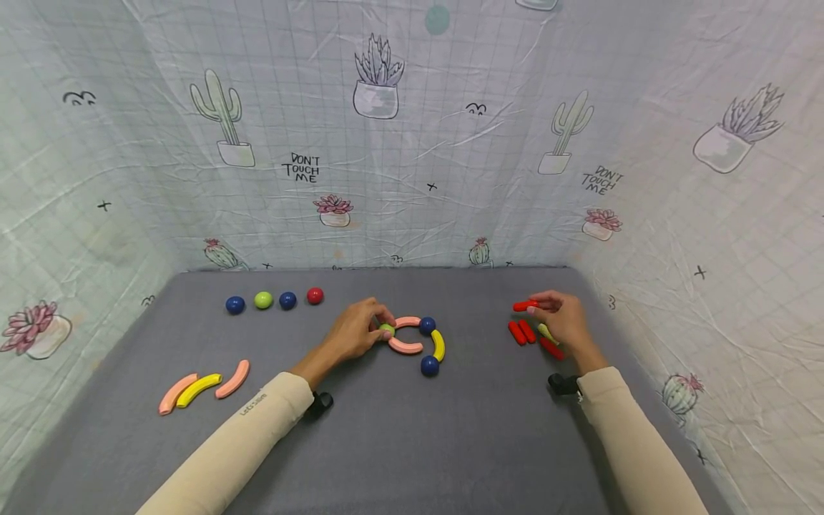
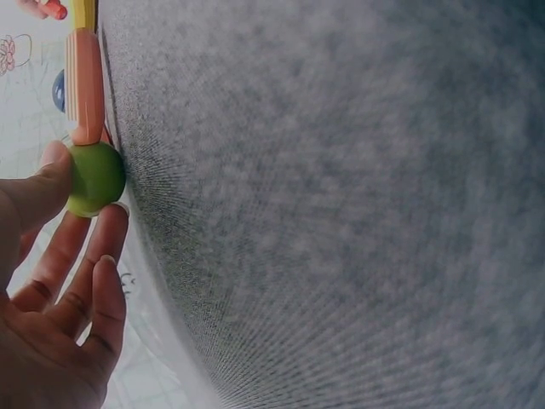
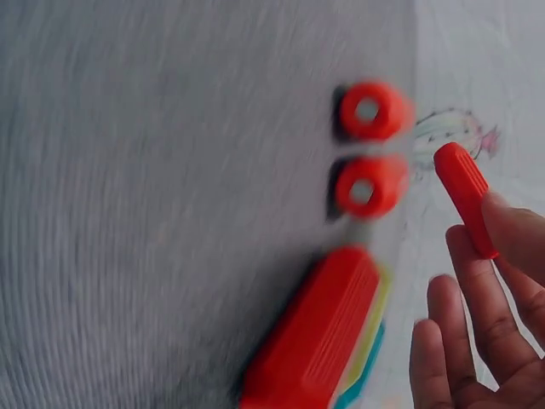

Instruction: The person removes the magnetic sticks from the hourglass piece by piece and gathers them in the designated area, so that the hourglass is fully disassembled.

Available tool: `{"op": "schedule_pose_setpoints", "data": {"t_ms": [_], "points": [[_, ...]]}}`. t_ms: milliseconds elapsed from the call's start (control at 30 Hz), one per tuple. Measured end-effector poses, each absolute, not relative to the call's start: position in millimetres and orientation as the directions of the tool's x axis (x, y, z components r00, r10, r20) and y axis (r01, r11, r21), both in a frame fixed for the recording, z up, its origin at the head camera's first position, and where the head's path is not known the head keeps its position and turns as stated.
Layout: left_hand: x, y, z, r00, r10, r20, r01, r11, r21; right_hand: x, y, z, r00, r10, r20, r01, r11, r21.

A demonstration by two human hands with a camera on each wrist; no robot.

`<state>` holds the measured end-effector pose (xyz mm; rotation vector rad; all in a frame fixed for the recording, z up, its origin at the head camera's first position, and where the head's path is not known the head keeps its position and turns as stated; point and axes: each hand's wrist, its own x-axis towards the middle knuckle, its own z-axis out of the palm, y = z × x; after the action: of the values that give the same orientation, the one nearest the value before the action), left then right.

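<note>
Left hand (image 1: 356,331): we record it pinching a green ball (image 2: 95,177) between thumb and fingertips, on the grey mat (image 1: 399,429) at the centre. The ball touches the ends of two pink curved sticks (image 1: 405,346), part of a chain with two blue balls (image 1: 429,365) and a yellow curved stick (image 1: 439,345).

Right hand (image 1: 565,319): we note a red straight stick (image 3: 465,197) gripped in its fingertips, lifted above the mat's right side. Beneath lie three more red sticks (image 1: 521,332); one rests on a yellow piece.

Far left: four loose balls (image 1: 262,300). Near left: three curved sticks (image 1: 199,386).
</note>
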<state>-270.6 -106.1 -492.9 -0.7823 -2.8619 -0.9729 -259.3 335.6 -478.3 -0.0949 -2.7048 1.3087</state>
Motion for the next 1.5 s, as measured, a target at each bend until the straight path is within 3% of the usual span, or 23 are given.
{"op": "schedule_pose_setpoints", "data": {"t_ms": [400,733,867,1067,1233,1500], "points": [[-268.7,-105.9,-493.4,-0.879,0.447,0.166,0.455,0.685,0.569,-260.4,340.7,-481.7,-0.99,0.112,0.08,0.046,0.818,-0.573],[-267.6,-106.8,-492.0,-0.843,0.5,0.2,0.523,0.67,0.527,-250.4,298.6,-469.1,-0.954,0.068,0.291,-0.109,0.828,-0.551],[-266.6,-106.8,-490.4,-0.831,0.516,0.209,0.543,0.668,0.509,-244.7,274.8,-468.5,-0.952,-0.011,0.305,-0.19,0.805,-0.562],[-265.1,-107.0,-489.2,-0.832,0.517,0.198,0.539,0.674,0.504,-232.4,236.7,-471.1,-0.955,-0.23,0.187,-0.297,0.721,-0.627],[-264.3,-107.3,-488.7,-0.852,0.499,0.157,0.498,0.682,0.536,-226.5,208.8,-478.6,-0.9,-0.425,0.094,-0.378,0.656,-0.653],[-263.4,-108.2,-489.1,-0.866,0.483,0.126,0.466,0.693,0.55,-225.7,182.6,-487.6,-0.868,-0.482,0.118,-0.439,0.636,-0.635]]}}
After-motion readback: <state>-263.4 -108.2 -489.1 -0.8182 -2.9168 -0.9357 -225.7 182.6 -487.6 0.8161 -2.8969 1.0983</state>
